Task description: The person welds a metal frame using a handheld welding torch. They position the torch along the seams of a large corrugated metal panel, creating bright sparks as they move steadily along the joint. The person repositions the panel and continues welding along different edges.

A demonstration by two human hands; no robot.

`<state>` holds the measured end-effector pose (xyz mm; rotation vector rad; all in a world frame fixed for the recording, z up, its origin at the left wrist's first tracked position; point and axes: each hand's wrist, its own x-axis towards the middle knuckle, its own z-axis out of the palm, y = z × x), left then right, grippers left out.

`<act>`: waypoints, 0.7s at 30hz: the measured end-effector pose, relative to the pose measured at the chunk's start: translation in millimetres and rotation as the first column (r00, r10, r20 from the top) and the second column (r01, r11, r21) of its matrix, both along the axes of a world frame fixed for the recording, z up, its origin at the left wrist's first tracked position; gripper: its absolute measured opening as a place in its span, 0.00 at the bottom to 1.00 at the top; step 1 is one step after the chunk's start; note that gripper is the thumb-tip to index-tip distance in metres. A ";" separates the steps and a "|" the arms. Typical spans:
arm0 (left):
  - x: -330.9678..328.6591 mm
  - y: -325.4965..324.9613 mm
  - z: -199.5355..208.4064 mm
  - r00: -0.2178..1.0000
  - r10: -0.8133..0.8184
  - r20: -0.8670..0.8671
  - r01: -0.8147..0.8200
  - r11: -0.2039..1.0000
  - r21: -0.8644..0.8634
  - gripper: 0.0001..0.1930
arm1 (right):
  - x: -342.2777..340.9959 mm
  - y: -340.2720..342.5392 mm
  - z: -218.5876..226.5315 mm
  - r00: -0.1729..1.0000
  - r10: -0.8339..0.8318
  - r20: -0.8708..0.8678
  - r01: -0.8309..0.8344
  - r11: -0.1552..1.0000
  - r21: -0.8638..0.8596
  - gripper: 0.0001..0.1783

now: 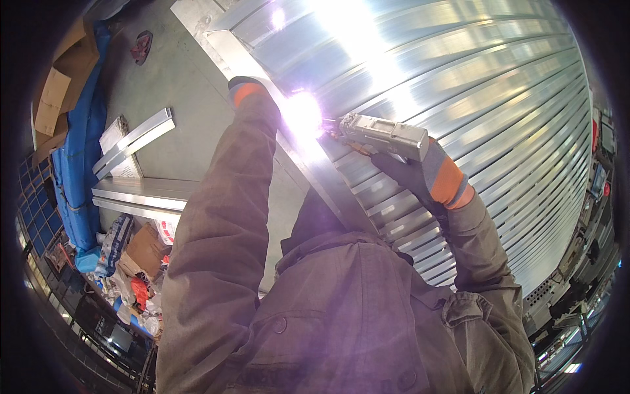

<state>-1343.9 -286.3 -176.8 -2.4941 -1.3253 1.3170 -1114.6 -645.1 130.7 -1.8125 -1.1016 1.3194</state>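
My right hand (pixel 426 174), in a dark glove with an orange and grey cuff, is closed round a boxy silver handheld welding gun (pixel 387 134). The gun's tip points left, and a blinding white-purple glare surrounds it at the metal frame. A flat silver metal rail (pixel 331 187) runs diagonally along the near-left edge of a large panel of shiny metal slats (pixel 479 118). At the rail, just left of the glare, is my left hand (pixel 246 90) in a similar glove. The sleeve and the bright light hide its fingers.
Silver metal profiles (pixel 141 197) and a shorter metal channel (pixel 134 143) lie on the floor at left. Beyond them are blue wrapped material (pixel 75 174), cardboard (pixel 52 102) and a heap of mixed scraps (pixel 141 282). A red and dark object (pixel 140 48) lies on the far floor.
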 end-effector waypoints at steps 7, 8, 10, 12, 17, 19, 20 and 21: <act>1.5 -12.3 7.0 1.000 -0.013 0.006 0.013 0.999 0.050 0.24 | 2.3 1.4 1.4 1.000 0.010 -0.010 -0.010 1.000 -0.002 0.25; 1.0 -13.0 8.6 1.000 -0.024 0.003 0.024 0.998 0.052 0.24 | 2.4 1.7 1.8 1.000 0.012 -0.012 -0.012 1.000 -0.002 0.25; 0.9 -13.4 11.7 0.999 -0.036 -0.001 0.036 0.998 0.056 0.24 | 2.5 2.5 2.0 1.000 0.016 -0.017 -0.016 1.000 -0.002 0.25; 1.6 -13.2 13.9 0.999 -0.042 -0.003 0.042 0.997 0.060 0.24 | 2.9 2.7 2.2 1.000 0.017 -0.021 -0.018 1.000 -0.002 0.25; 2.3 -14.4 16.7 0.998 -0.055 -0.011 0.055 0.997 0.062 0.23 | 4.8 1.6 2.3 0.999 0.018 -0.032 -0.018 1.000 -0.003 0.25; 3.2 -15.5 18.2 0.998 -0.065 -0.016 0.066 0.996 0.062 0.23 | 5.2 2.3 2.7 0.999 0.017 -0.042 -0.017 1.000 -0.003 0.25; 3.7 -16.0 19.3 0.998 -0.068 -0.017 0.069 0.996 0.061 0.23 | 5.4 2.8 3.6 0.999 0.015 -0.048 -0.015 1.000 -0.004 0.25; 4.2 -16.8 20.4 0.997 -0.073 -0.017 0.074 0.995 0.061 0.23 | 5.4 3.9 4.8 0.998 0.014 -0.057 -0.014 1.000 -0.004 0.25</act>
